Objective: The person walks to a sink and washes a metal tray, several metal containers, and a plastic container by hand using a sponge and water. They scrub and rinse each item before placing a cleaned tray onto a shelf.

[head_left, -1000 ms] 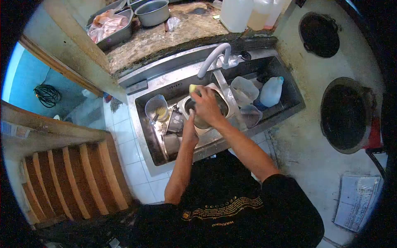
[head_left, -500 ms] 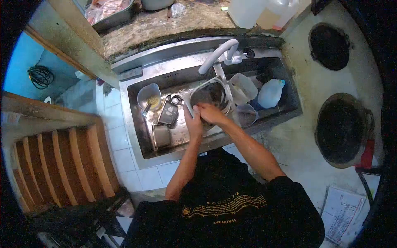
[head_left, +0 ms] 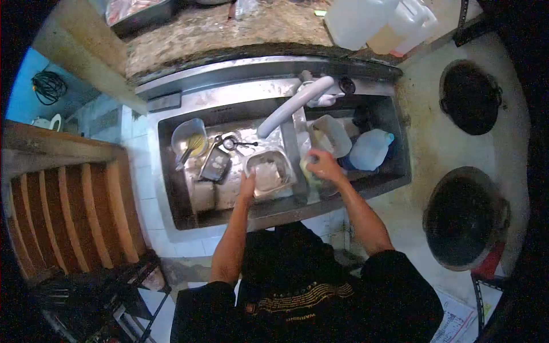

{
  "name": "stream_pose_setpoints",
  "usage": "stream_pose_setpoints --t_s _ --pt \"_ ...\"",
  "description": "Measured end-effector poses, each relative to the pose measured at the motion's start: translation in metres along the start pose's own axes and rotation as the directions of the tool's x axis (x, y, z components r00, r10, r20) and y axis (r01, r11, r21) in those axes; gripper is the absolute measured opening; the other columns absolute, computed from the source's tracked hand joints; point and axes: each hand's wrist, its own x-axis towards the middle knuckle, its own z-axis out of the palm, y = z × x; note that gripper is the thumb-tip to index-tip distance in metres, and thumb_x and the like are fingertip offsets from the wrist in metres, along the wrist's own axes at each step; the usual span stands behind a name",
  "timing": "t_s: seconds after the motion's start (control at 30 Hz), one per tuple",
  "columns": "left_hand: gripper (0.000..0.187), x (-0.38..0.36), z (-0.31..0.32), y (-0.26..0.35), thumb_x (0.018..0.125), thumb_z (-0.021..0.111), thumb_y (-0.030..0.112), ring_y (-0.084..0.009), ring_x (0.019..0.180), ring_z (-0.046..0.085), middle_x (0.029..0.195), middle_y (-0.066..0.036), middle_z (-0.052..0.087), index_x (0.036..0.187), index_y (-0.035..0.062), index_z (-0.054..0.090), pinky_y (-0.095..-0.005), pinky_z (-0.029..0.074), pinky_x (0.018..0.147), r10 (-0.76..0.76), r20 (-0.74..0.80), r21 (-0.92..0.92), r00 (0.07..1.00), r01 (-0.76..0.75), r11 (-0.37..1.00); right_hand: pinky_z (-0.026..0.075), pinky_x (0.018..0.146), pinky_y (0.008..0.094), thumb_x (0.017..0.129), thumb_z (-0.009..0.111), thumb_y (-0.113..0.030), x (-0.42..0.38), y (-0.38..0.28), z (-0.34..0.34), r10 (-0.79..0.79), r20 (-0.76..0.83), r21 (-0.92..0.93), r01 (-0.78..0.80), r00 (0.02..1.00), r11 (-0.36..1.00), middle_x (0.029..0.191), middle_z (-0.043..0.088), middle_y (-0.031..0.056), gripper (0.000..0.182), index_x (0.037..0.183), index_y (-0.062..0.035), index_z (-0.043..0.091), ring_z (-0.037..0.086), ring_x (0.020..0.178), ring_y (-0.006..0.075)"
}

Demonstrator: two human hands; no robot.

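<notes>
In the left basin of the sink, my left hand [head_left: 247, 186] is closed on the left rim of a rectangular metal pan [head_left: 267, 174], which is tilted with its inside facing up. My right hand [head_left: 323, 166] is over the divider between the basins, apart from the pan. Its fingers are curled around something small and dark that I cannot make out. A pale yellow-green patch [head_left: 307, 171] shows beside those fingers, too blurred to name. The grey faucet spout [head_left: 294, 107] reaches over the basin just above the pan.
Left of the pan are a clear plastic container [head_left: 189, 137] with utensils, a dark rectangular tin [head_left: 216, 164] and a metal container [head_left: 203, 196]. A translucent tub [head_left: 331, 136] and a plastic jug [head_left: 370, 150] sit in the right basin. Dark woks [head_left: 466, 217] are on the right.
The metal pan has come down and left in the basin, turned face up. My right hand has left it and moved right to the divider. The camera view has shifted.
</notes>
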Motion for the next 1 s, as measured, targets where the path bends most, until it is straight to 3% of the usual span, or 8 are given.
stream_pose_setpoints --t_s 0.23,0.33,0.4,0.53,0.57,0.63,0.73,1.0 --pt "0.072 0.095 -0.017 -0.114 0.097 0.051 0.055 -0.0370 0.115 0.060 0.127 -0.026 0.061 0.141 -0.0018 0.045 -0.0454 0.046 0.100 -0.094 -0.103 0.644 0.990 0.139 0.753 0.051 0.085 0.0473 0.074 0.068 -0.010 0.107 0.156 -0.036 0.038 -0.040 -0.474 -0.052 0.999 0.879 0.109 0.066 0.0247 0.037 0.110 -0.0017 0.063 0.063 0.101 0.0431" --pt "0.065 0.044 -0.013 -0.061 0.097 0.054 0.052 -0.0401 0.113 0.061 0.123 -0.029 0.062 0.132 -0.0033 0.053 -0.0477 0.049 0.092 0.086 0.176 0.516 0.981 -0.167 0.840 0.052 0.084 0.0504 0.074 0.070 -0.011 0.129 0.253 0.006 -0.044 -0.023 -0.636 0.019 0.999 0.772 0.103 0.068 0.0260 0.035 0.108 -0.0027 0.065 0.065 0.097 0.0439" --pt "0.055 0.032 -0.020 -0.020 0.096 0.058 0.042 -0.0420 0.107 0.061 0.118 -0.029 0.063 0.128 -0.0021 0.055 -0.0491 0.049 0.087 -0.080 0.003 0.841 0.997 0.041 0.540 0.052 0.084 0.0495 0.075 0.070 -0.012 0.156 0.330 0.035 0.145 0.021 -0.426 -0.123 0.989 0.897 0.100 0.068 0.0268 0.033 0.106 -0.0025 0.066 0.066 0.096 0.0435" --pt "0.034 0.040 -0.066 0.011 0.089 0.064 0.022 -0.0435 0.089 0.063 0.096 -0.026 0.065 0.115 0.0007 0.061 -0.0536 0.048 0.080 0.710 -0.187 0.940 0.679 -0.087 0.331 0.053 0.080 0.0453 0.078 0.069 -0.014 0.169 0.357 0.032 0.253 0.364 -0.462 -0.061 0.897 0.884 0.092 0.069 0.0210 0.026 0.102 -0.0035 0.068 0.067 0.090 0.0358" --pt "0.031 0.047 -0.074 0.029 0.087 0.065 0.019 -0.0441 0.085 0.063 0.091 -0.025 0.065 0.111 0.0013 0.062 -0.0549 0.048 0.080 0.897 -0.168 0.941 0.410 -0.203 0.269 0.053 0.079 0.0439 0.079 0.068 -0.014 0.164 0.353 0.024 0.255 0.435 -0.365 -0.090 0.864 0.927 0.091 0.069 0.0186 0.025 0.102 -0.0039 0.068 0.067 0.087 0.0330" --pt "0.027 0.078 -0.102 0.026 0.089 0.064 0.021 -0.0459 0.085 0.062 0.091 -0.025 0.065 0.108 0.0025 0.062 -0.0560 0.048 0.079 0.926 -0.096 0.958 0.366 -0.219 0.186 0.053 0.078 0.0404 0.080 0.066 -0.014 0.145 0.311 -0.019 0.152 0.474 0.294 -0.319 0.867 0.901 0.090 0.068 0.0132 0.025 0.104 -0.0047 0.068 0.066 0.082 0.0265" --pt "0.024 0.096 -0.101 0.041 0.092 0.061 0.024 -0.0465 0.087 0.061 0.092 -0.024 0.066 0.106 0.0050 0.062 -0.0559 0.047 0.079 0.748 -0.218 0.947 0.627 -0.050 0.318 0.053 0.079 0.0344 0.082 0.066 -0.013 0.058 0.121 -0.085 0.374 0.038 0.634 -0.312 0.927 0.707 0.098 0.066 0.0069 0.029 0.110 -0.0054 0.065 0.062 0.080 0.0174" --pt "0.026 -0.012 -0.028 0.086 0.093 0.062 0.030 -0.0384 0.070 0.064 0.076 -0.018 0.067 0.088 0.0043 0.063 -0.0490 0.047 0.065 0.732 -0.091 0.893 0.675 -0.271 0.361 0.052 0.082 0.0284 0.082 0.066 -0.008 0.011 -0.065 0.028 0.158 -0.411 0.618 0.147 0.898 0.772 0.103 0.064 0.0046 0.036 0.118 -0.0027 0.061 0.062 0.091 0.0125"
